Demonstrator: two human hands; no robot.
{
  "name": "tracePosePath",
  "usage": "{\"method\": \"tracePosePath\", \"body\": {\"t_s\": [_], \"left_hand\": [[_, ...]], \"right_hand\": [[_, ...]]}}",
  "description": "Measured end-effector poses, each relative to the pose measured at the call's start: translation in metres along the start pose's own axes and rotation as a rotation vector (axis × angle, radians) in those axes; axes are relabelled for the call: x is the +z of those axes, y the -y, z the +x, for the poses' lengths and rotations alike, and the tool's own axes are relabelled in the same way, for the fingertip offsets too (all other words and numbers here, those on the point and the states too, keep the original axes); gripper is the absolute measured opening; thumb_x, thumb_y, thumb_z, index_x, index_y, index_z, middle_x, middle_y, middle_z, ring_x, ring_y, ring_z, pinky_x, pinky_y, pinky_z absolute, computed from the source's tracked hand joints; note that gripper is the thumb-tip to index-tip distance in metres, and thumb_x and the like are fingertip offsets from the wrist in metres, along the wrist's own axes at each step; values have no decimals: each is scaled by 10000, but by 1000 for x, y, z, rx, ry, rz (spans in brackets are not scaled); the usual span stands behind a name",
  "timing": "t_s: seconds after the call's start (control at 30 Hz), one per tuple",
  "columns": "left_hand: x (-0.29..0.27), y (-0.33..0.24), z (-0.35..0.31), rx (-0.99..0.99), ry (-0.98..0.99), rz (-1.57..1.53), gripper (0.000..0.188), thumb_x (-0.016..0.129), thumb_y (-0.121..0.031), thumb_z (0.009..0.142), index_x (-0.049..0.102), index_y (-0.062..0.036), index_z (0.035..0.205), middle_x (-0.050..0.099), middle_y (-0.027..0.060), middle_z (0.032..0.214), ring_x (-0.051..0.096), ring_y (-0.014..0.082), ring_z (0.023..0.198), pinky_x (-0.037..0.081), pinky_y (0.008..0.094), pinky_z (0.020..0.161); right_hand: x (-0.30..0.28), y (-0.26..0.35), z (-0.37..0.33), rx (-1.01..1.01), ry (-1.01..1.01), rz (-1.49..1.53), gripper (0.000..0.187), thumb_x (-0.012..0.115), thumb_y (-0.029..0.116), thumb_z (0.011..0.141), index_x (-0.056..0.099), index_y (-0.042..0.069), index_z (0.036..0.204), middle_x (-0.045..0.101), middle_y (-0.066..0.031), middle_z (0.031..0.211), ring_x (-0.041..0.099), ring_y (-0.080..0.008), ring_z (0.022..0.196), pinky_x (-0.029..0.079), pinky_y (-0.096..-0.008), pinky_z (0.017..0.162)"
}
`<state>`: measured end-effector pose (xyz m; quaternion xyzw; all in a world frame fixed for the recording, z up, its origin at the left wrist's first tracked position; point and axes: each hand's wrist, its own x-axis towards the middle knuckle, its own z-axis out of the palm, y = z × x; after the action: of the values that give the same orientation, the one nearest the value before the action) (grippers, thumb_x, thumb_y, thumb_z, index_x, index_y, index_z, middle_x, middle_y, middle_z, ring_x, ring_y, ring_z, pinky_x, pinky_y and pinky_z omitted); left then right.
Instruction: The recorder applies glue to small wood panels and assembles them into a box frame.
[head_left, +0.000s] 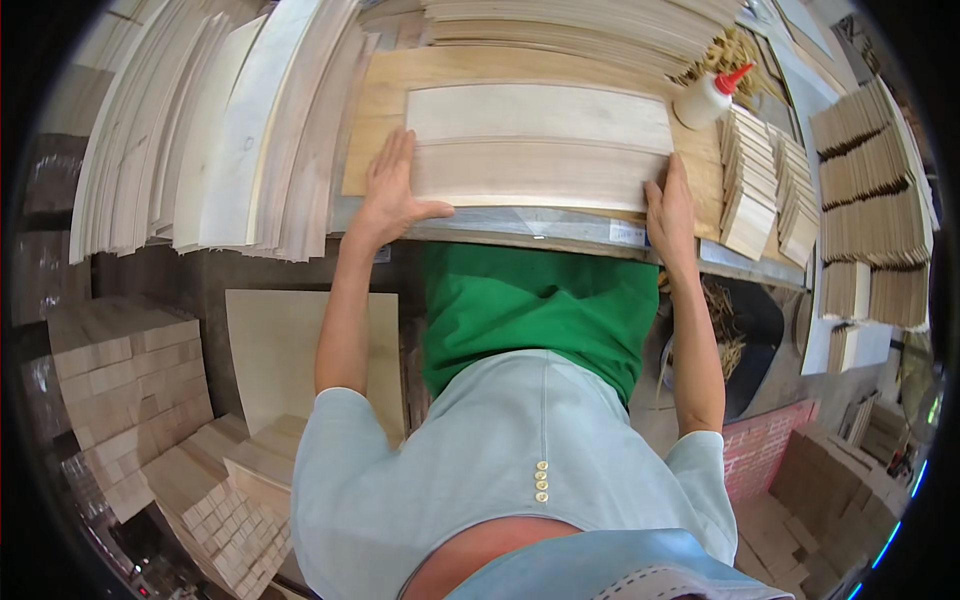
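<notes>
Pale thin wooden boards point(540, 165) lie in front of me as one rectangle, with long seams running left to right, on a larger yellowish wooden sheet point(375, 85). My left hand point(393, 190) rests against their left end, fingers stretched along the edge and thumb apart at the near corner. At the right end, my right hand point(672, 205) touches the edge with its fingers extended and its thumb apart. Just beyond the far right corner stands a white squeeze bottle point(703, 100) with a red nozzle.
Tall stacks of long boards point(230, 130) stand on the left, more point(580, 25) along the back. Small wooden slats point(748, 185) lie fanned at the right, near stacked pieces point(870, 190). Below are wood blocks point(130, 370), a leaning sheet point(310, 350) and a dark bin point(745, 340).
</notes>
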<state>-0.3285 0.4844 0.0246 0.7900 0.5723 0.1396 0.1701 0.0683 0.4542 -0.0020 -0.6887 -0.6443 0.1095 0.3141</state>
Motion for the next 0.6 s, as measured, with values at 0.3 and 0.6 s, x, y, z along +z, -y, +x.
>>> {"method": "tracePosePath", "body": {"t_s": [0.3, 0.6], "left_hand": [[3, 3, -4, 53, -43, 86, 1213, 829, -524, 562, 256, 68, 1453, 248, 294, 1507, 183, 374, 1442, 178, 453, 1166], [-6, 7, 12, 33, -9, 41, 1172, 829, -488, 582, 267, 51, 1458, 231, 277, 1523, 174, 366, 1447, 166, 449, 1173]], "right_hand": [[-4, -7, 19, -55, 84, -55, 508, 522, 153, 955, 367, -67, 1386, 386, -269, 1436, 378, -410, 1323, 304, -434, 1107], [-2, -3, 19, -47, 71, -10, 502, 525, 137, 949, 372, -66, 1382, 382, -265, 1440, 361, -409, 1337, 294, -439, 1115]]}}
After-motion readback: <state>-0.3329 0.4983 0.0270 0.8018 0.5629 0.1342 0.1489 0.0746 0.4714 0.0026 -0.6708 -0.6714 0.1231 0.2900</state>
